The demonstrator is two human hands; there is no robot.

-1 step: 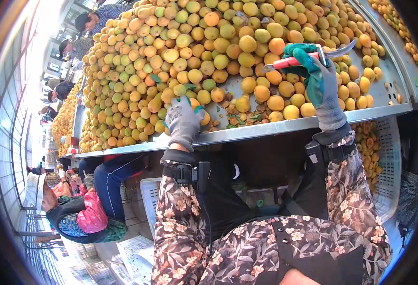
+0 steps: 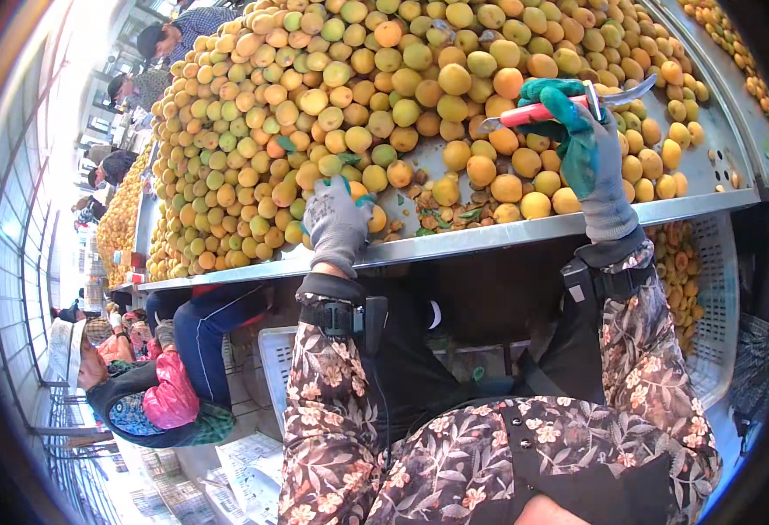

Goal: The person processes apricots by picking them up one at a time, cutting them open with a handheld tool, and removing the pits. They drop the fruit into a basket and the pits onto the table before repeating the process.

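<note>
My left hand (image 2: 338,221), in a grey glove with green fingertips, reaches into the near edge of a heap of yellow-orange apricots (image 2: 314,102). Its fingers are curled down, and an apricot (image 2: 358,190) shows between fingers and thumb; some fingertips are hidden. Farther right, my right hand (image 2: 584,149), gloved alike, is raised over the fruit and closed round a red-handled knife (image 2: 524,115). The knife's curved blade points right, and a short metal tip sticks out on the left.
The metal table's rim (image 2: 489,236) runs between me and the heap. Fruit scraps and leaves (image 2: 454,213) lie near it. A crate (image 2: 715,289) with cut fruit stands below right, another crate (image 2: 277,359) below left. A co-worker (image 2: 153,385) sits at the left.
</note>
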